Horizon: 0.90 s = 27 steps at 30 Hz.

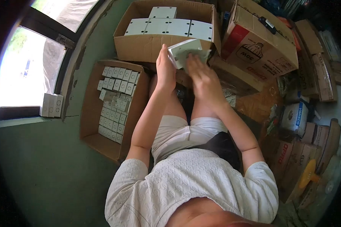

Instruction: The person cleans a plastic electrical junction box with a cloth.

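Note:
My left hand point(166, 70) grips the left side of a white plastic electrical box point(183, 46), tilted above my knees. Its thumb and fingers run up along the box's edge. Across the face of the same box lies my right hand point(204, 79), its fingers smeared by motion. Under those fingers is a thin pale-grey piece point(205, 56), perhaps a cloth; its kind is too blurred to tell. Just behind the held box stands an open carton point(140, 46) with several similar white boxes point(157, 26) in it.
On my left, an open carton point(90, 117) holds rows of small white boxes point(117, 84). A white stack point(51, 105) sits on the window ledge. A closed carton point(259, 45) with a black device point(268, 25) on top stands at right, near stacked cartons point(291, 159) and a yellow object point(308, 174).

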### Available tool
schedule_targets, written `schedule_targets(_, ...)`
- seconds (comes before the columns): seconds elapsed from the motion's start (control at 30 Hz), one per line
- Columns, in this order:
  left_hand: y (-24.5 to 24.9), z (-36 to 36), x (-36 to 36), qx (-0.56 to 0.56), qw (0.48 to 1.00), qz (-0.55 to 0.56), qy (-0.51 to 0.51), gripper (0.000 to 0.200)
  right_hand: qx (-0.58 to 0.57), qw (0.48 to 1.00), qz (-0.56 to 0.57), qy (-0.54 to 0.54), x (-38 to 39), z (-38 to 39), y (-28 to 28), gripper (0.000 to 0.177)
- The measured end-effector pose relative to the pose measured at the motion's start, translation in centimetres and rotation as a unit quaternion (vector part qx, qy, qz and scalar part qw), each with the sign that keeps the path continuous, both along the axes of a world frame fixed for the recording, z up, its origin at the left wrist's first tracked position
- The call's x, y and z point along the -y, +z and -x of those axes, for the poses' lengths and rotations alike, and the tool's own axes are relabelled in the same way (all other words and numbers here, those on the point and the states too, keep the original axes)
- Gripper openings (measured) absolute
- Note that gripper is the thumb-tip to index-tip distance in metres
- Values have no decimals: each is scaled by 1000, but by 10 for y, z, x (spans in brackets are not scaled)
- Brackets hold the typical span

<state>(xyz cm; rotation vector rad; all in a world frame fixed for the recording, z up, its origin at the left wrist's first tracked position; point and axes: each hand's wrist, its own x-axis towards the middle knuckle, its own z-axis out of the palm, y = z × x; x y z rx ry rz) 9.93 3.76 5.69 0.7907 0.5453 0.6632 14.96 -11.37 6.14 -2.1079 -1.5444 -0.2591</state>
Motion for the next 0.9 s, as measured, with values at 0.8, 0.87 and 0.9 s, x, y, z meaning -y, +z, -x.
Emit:
schedule_targets(0.8, 7, 5, 6, -23, 997, 23, -69, 39, 48, 998, -20, -19, 8, 0, -5, 61)
schedule_targets(0.87, 0, 5, 7, -17, 998, 30, -60, 38, 52, 997, -41, -44, 5, -17, -14, 62)
schedule_targets(0.9, -1, 5, 12, -38, 997, 31, -59, 40, 23, 995, -63, -70, 3, -20, -14, 63)
